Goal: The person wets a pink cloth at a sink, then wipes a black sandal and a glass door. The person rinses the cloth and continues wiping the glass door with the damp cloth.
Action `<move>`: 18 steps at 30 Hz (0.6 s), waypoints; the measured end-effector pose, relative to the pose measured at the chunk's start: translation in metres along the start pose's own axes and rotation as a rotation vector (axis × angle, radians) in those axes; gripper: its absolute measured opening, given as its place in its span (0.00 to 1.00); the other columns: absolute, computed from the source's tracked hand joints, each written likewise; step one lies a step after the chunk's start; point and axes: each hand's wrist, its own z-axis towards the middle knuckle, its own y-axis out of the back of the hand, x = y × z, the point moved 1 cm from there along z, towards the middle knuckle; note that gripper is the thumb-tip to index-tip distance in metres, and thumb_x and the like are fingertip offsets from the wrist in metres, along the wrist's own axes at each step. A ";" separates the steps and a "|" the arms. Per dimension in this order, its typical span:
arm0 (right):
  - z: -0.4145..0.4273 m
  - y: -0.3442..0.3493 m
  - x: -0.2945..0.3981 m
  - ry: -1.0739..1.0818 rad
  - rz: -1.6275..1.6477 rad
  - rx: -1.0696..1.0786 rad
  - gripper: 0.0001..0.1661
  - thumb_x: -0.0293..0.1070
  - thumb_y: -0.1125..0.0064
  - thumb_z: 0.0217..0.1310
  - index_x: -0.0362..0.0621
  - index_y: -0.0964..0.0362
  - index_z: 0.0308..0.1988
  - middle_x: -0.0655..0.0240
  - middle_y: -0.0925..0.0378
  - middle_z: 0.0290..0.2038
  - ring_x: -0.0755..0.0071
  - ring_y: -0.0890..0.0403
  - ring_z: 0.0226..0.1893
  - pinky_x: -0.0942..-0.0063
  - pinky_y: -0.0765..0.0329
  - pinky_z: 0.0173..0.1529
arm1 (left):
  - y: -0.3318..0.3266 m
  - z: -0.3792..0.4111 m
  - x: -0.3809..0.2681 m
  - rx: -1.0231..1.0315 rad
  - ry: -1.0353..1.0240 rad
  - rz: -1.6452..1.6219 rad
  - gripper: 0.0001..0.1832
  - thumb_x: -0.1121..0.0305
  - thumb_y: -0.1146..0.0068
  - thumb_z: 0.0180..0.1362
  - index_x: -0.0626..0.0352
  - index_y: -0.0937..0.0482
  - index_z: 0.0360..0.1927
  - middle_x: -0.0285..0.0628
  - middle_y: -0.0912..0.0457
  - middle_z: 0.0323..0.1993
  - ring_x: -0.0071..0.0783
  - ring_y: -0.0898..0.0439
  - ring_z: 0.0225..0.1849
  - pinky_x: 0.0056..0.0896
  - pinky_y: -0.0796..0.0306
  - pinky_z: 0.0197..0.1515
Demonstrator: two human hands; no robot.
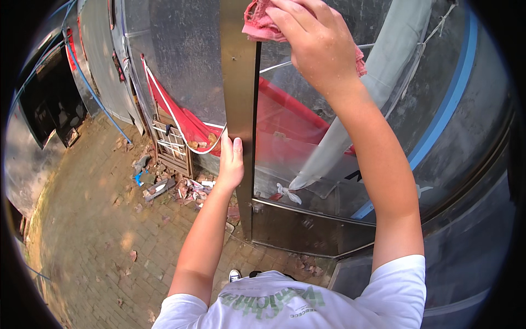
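My right hand [318, 47] is raised at the top of the view and holds a crumpled pink cloth [263, 24] against the upper part of a glass door pane [283, 152]. Drops of water dot the back of this hand. Lower and to the left, my left hand [232, 164] grips the edge of the door's brownish metal frame [239, 82]. Its thumb lies along the front face, and some of its fingers are hidden behind the edge. A dark metal panel [304, 232] forms the door's bottom below the glass.
Left of the door hangs a red sheet [176, 117] with white edging, sagging with dry leaves. Below it, a slatted wooden frame [172, 144] leans near rubble and litter [158, 183] on brick paving [123, 242]. A blue pole [96, 94] slants at far left.
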 end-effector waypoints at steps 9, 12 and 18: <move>-0.066 0.003 0.058 -0.064 0.153 0.178 0.21 0.28 0.40 0.59 0.41 0.18 0.53 0.71 0.20 0.63 0.63 0.23 0.60 0.64 0.24 0.61 | 0.000 0.002 0.012 -0.030 -0.006 0.039 0.24 0.57 0.64 0.83 0.65 0.39 0.72 0.50 0.30 0.66 0.40 0.34 0.70 0.40 0.46 0.75; -0.098 0.009 0.075 0.005 0.116 0.221 0.19 0.33 0.39 0.59 0.44 0.18 0.51 0.69 0.21 0.62 0.64 0.24 0.60 0.64 0.26 0.63 | -0.001 0.004 0.003 0.016 0.036 -0.033 0.28 0.57 0.61 0.81 0.66 0.42 0.75 0.53 0.34 0.70 0.44 0.36 0.74 0.42 0.48 0.77; -0.022 0.007 0.018 0.070 0.014 0.125 0.21 0.30 0.37 0.55 0.46 0.18 0.51 0.74 0.21 0.56 0.64 0.25 0.57 0.64 0.27 0.60 | 0.034 0.036 -0.018 0.018 -0.043 0.041 0.29 0.59 0.60 0.79 0.68 0.39 0.75 0.55 0.31 0.67 0.46 0.32 0.71 0.45 0.42 0.76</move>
